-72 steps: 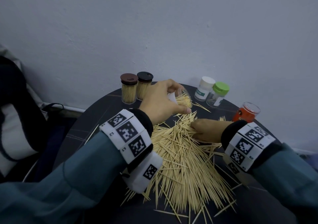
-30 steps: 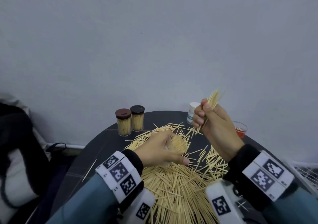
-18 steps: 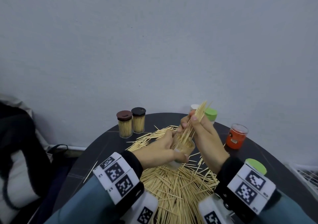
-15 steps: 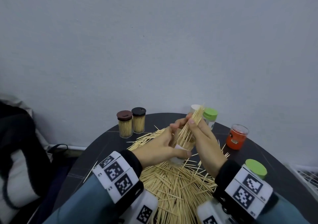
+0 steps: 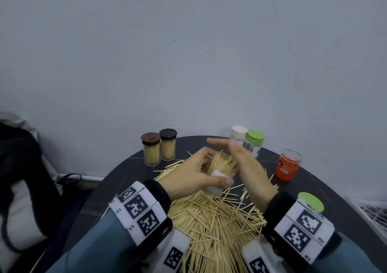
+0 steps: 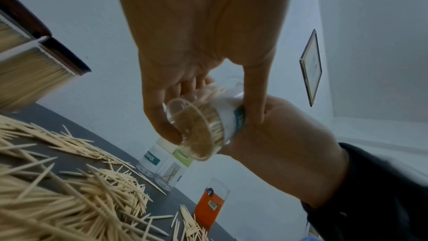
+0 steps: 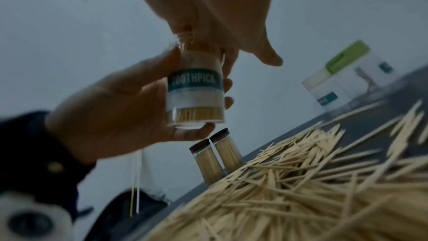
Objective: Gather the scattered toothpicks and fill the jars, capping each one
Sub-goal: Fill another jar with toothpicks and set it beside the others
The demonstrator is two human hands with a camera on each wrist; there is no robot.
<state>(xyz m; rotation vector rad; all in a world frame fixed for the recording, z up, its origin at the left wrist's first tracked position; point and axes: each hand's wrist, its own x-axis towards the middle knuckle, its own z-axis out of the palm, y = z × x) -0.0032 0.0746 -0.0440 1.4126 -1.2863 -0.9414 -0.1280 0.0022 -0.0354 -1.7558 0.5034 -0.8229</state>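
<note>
Left hand (image 5: 189, 176) curls round a clear labelled jar (image 7: 195, 96), lifted at frame centre above the desk (image 5: 314, 191). Right hand (image 5: 244, 163), fingers straight and together, lies over the jar mouth, apparently tamping; blur obscures contact. Loose toothpicks (image 5: 211, 226) heap below. Risk: a tilted jar or hard press could spill or snap sticks.

Toothpick pile (image 5: 211, 220) covers table (image 5: 310, 180) centre; capped jars (image 5: 159, 149) line the far edge.

Two capped jars (image 5: 159, 148) behind toothpick pile (image 5: 211, 220)
</note>
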